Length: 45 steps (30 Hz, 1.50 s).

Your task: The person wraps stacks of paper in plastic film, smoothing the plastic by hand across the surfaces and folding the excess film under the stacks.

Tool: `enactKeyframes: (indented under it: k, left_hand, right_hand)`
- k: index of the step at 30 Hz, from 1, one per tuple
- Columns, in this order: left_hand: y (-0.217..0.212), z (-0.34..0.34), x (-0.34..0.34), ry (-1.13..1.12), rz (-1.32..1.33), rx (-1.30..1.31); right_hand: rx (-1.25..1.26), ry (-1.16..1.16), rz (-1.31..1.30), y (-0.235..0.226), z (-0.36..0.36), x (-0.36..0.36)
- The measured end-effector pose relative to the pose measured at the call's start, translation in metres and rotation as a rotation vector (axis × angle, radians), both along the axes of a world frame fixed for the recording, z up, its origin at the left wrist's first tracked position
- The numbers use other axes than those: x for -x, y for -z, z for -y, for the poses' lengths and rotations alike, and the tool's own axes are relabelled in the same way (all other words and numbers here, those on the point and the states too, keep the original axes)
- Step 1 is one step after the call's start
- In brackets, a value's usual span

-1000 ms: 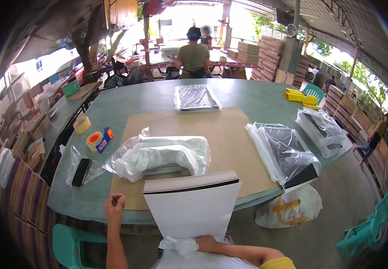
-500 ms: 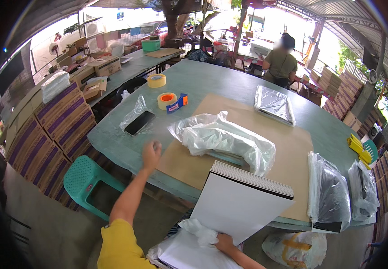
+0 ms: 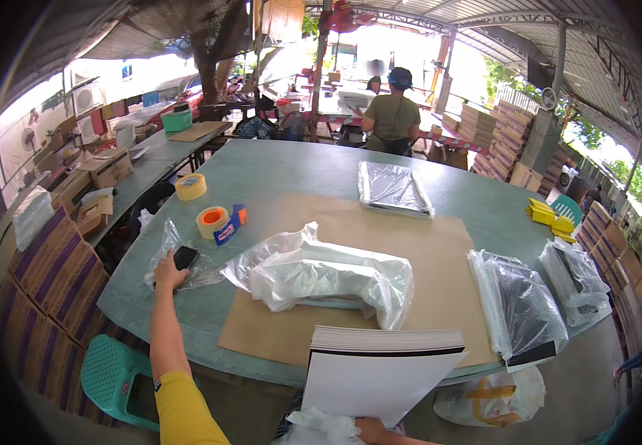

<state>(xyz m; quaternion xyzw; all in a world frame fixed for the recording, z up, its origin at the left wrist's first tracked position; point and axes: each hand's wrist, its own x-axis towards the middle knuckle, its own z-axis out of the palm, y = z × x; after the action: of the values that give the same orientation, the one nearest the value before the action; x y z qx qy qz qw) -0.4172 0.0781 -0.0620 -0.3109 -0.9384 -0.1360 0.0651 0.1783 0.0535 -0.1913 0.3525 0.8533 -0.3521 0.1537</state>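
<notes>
My left hand (image 3: 170, 274) reaches to the left side of the table, its fingers closed round the near end of a black phone (image 3: 186, 256). Thin clear plastic (image 3: 169, 239) lies under and beside the phone. Low in the view, my right hand (image 3: 373, 430) is cut off by the bottom edge, closed at crumpled white plastic (image 3: 322, 426). It lies against a thick stack of white boards (image 3: 380, 382) that stands tilted in front of me. Beyond the stack, a large translucent plastic bag (image 3: 328, 271) rests on a brown sheet (image 3: 439, 245).
Tape rolls (image 3: 191, 187) and a tape dispenser (image 3: 230, 226) sit near the phone. Plastic-wrapped black packs (image 3: 517, 308) line the right edge; another pack (image 3: 395, 189) lies at the back. A green stool (image 3: 117, 378) and stacked cartons (image 3: 46, 297) stand left. A person (image 3: 393, 119) stands beyond the table.
My left hand has moved left and taken hold of the phone. The view has swung to the right and up. My right hand stays by the board stack.
</notes>
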Motion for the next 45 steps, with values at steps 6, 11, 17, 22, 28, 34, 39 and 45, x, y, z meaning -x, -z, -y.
enactKeyframes:
  k: [6, 11, 17, 22, 28, 34, 39, 45]
  left_hand:
    - [-0.009, 0.001, -0.013, -0.057, 0.024, 0.050]
    - [-0.017, -0.012, -0.027, -0.127, 0.073, 0.117]
    - [-0.020, 0.030, -0.018, -0.185, 0.140, 0.095]
    - [-0.017, 0.002, -0.039, -0.232, 0.205, 0.019]
    - [0.014, 0.054, 0.030, -0.283, 0.286, -0.475]
    - [0.003, 0.076, 0.024, -0.020, 0.666, -0.388]
    - [-0.005, 0.091, 0.023, 0.139, 0.838, -0.382]
    - [-0.016, 0.090, 0.015, 0.250, 0.937, -0.294]
  right_hand:
    - [-0.027, -0.003, -0.083, 0.010, 0.002, -0.002]
    - [-0.069, 0.012, -0.130, 0.023, 0.003, -0.007]
    - [-0.075, -0.086, -0.052, -0.028, -0.002, 0.006]
    - [-0.142, -0.104, -0.010, -0.003, -0.002, -0.014]
    - [-0.155, -0.106, -0.124, 0.013, 0.003, -0.014]
    - [-0.161, -0.068, -0.130, -0.007, 0.001, -0.011]
    - [-0.146, -0.041, -0.197, -0.003, 0.000, -0.011]
    - [-0.195, -0.121, -0.143, 0.009, -0.003, -0.016]
